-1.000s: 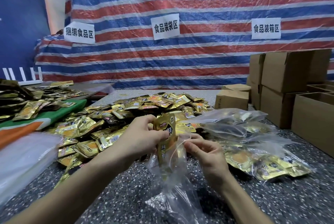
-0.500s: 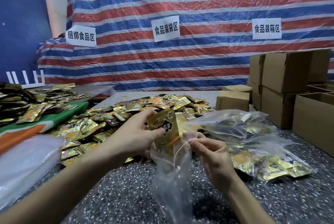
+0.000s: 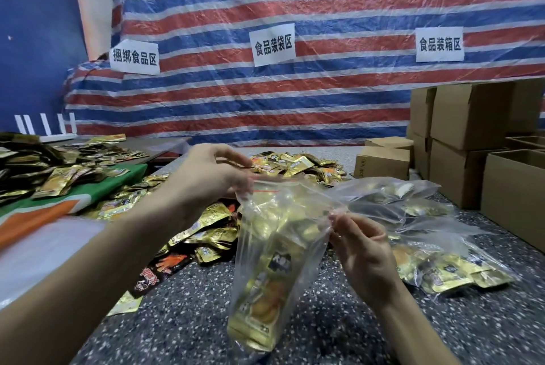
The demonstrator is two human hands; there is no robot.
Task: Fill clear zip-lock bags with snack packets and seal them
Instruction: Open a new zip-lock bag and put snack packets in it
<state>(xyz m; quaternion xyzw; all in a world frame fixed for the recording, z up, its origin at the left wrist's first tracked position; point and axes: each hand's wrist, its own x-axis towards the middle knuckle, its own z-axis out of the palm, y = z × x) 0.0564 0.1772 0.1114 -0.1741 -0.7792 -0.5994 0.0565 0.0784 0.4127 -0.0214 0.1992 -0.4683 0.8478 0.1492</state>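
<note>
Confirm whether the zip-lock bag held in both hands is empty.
No: gold snack packets show through the clear zip-lock bag, reaching its bottom.

Item 1: packets [image 3: 265, 299] inside the zip-lock bag [image 3: 305, 211]; I cannot read their print through the film.
Item 2: white sheet [image 3: 44, 252], left of the bag; blurred and cut by the frame edge.
Item 3: cardboard boxes [image 3: 516, 196], right of the bag; cut off at the edge.

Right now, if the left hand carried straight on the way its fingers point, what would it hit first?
Probably the heap of loose snack packets just beyond the left hand, which pinches the zip-lock bag by its top; depth is hard to judge.
</note>
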